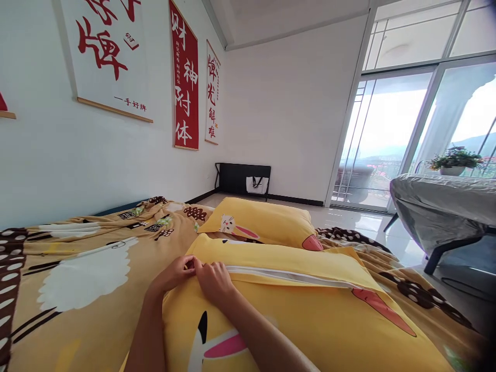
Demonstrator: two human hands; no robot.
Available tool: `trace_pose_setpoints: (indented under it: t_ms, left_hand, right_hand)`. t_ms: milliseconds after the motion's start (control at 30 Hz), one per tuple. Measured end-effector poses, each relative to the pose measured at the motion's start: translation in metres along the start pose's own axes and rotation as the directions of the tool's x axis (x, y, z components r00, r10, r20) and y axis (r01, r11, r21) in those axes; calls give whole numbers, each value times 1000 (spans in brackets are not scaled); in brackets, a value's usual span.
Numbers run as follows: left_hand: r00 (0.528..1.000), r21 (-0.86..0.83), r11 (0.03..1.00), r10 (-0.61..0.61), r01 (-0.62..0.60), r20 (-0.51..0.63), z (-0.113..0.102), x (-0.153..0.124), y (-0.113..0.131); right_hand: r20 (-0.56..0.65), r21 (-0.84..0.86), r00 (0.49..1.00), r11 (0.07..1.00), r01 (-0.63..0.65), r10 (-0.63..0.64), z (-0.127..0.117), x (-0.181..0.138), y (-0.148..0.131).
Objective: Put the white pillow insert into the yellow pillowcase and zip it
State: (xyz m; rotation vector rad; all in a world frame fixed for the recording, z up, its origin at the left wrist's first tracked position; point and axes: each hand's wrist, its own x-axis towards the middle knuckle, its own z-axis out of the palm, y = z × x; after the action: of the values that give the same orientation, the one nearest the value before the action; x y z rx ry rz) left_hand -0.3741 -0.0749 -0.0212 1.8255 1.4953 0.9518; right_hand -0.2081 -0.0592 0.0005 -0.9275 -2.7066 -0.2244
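Left of both hands, a tan fleece blanket (89,268) printed with white sheep and brown dotted patches lies spread over the bed. The person's left hand (175,272) pinches the near left end of a yellow pillowcase (310,310) printed with rabbits and carrots, fingertips closed on the fabric at the start of its white zipper (287,276). The right hand (214,281) lies touching the left, fingers curled down and gripping the same corner of the case. From the hands the zipper runs off to the right along the case's open edge. Beyond the hands rests a second yellow pillow (267,222), and well to their right stands a table under a grey cover (437,206).
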Motion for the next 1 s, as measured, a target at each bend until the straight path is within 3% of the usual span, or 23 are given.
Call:
trace_pose_setpoints:
  t_ms: [300,533,733,1000]
  left_hand:
    - [1000,-37,999,16,-17,-23,1,-4,1]
    - [999,-146,989,31,-34,-24,1,-2,-5]
    - [998,-163,984,63,-66,-24,1,-4,4]
    - [994,-173,980,83,-94,-69,4,-2,0]
  right_hand:
    - [40,31,998,999,40,-41,-4,5,9]
    - [51,167,982,968,-188,182,-5,4,23]
    - [80,266,952,914,-307,296,-5,7,16]
    - [85,391,954,871,-298,288,-6,11,17]
